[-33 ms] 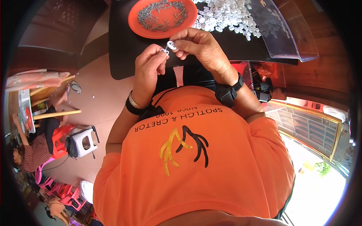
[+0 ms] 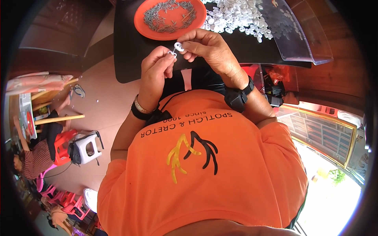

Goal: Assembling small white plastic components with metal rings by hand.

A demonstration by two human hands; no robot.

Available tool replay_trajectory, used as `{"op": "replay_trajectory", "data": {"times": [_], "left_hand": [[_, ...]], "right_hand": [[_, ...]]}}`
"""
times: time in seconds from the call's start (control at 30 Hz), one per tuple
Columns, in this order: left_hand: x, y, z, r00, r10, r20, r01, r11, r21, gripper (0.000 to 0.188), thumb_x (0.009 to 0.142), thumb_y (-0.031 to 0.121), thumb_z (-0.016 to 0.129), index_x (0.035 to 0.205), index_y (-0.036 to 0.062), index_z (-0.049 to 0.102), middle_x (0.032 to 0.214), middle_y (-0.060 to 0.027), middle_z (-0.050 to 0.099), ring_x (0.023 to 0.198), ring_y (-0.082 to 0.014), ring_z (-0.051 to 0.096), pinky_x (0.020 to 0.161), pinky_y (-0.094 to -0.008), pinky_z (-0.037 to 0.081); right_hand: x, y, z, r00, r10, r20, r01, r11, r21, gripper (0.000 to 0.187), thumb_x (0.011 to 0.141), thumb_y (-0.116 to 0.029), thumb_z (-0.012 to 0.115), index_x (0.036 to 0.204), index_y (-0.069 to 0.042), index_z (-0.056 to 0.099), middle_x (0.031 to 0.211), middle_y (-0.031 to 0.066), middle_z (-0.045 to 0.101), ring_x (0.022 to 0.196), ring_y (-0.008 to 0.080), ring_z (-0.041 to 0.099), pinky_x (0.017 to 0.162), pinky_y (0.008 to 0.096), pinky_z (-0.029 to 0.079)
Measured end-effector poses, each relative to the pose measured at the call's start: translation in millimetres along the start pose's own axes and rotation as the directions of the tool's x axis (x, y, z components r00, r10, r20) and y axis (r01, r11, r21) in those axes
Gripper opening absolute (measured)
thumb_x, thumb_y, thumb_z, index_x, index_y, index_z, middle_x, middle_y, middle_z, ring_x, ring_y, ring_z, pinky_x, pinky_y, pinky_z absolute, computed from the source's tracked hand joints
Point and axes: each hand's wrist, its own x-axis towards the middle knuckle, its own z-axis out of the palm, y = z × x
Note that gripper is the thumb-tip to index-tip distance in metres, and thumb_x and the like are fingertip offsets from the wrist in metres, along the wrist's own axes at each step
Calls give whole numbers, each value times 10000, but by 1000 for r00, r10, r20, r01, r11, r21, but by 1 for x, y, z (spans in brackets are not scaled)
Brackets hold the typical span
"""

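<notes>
From my remote seat I see an orange shirt (image 2: pixel 201 173) fill the centre and lower part of the view. Above it, a black table (image 2: pixel 128 59) spans the upper middle. A clear plastic panel (image 2: pixel 293 29) stands at upper right. At top centre I find an orange plate (image 2: pixel 170 36) bearing small grey nail-like pieces (image 2: pixel 151 17), and just right of it a loose heap of white pieces (image 2: pixel 236 17).

I have the right hand (image 2: pixel 208 46) below the heap, its thumb and forefinger pinching a white ring-shaped piece (image 2: pixel 178 47). Just left and lower, the left hand (image 2: pixel 154 65) has its thumb pressed to its curled fingers, pinching a smaller-looking white part (image 2: pixel 172 54). Both parts sit just below the plate, close together; something thin and grey shows between them, too small for me to identify.
</notes>
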Motion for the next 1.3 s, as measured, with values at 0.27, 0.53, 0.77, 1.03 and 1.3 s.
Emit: {"op": "replay_trajectory", "data": {"times": [0.27,0.53,0.77,1.03,1.3], "left_hand": [[-1,1,-2,1000,19,-1,-19,999,46,213,898,154,505,741,11,526,580,26,422,511,-44,359,473,-209,297],[-2,0,-2,1000,14,0,-13,997,77,204,897,139,498,741,10,526,585,31,424,511,-32,353,466,-207,284],[-3,0,-1,1000,23,4,-24,994,104,199,894,135,498,742,10,528,579,35,424,505,-27,352,461,-205,277],[-3,-2,0,1000,22,5,-22,995,99,196,890,131,501,740,8,529,580,37,425,505,-26,349,461,-203,269],[-4,-1,0,999,48,-1,-47,990,136,184,885,112,502,730,13,515,595,48,412,522,-20,331,465,-207,254]], "right_hand": [[0,0,5,1000,-24,-18,23,998,-56,149,896,-90,613,1017,-9,645,803,14,635,689,70,586,659,205,493],[0,3,5,996,-90,-18,85,978,-191,135,886,-70,619,999,-3,644,792,11,630,690,61,570,648,199,483],[-1,2,5,995,-96,-8,92,972,-218,131,884,-65,619,992,2,646,793,8,631,690,56,561,646,199,479],[-3,3,4,990,-142,0,134,934,-332,138,885,-69,619,1003,-3,649,789,-6,624,702,45,552,652,193,471],[-4,3,5,991,-134,-4,126,941,-313,137,884,-77,620,997,-4,651,789,-5,623,699,45,551,648,193,472]]}}
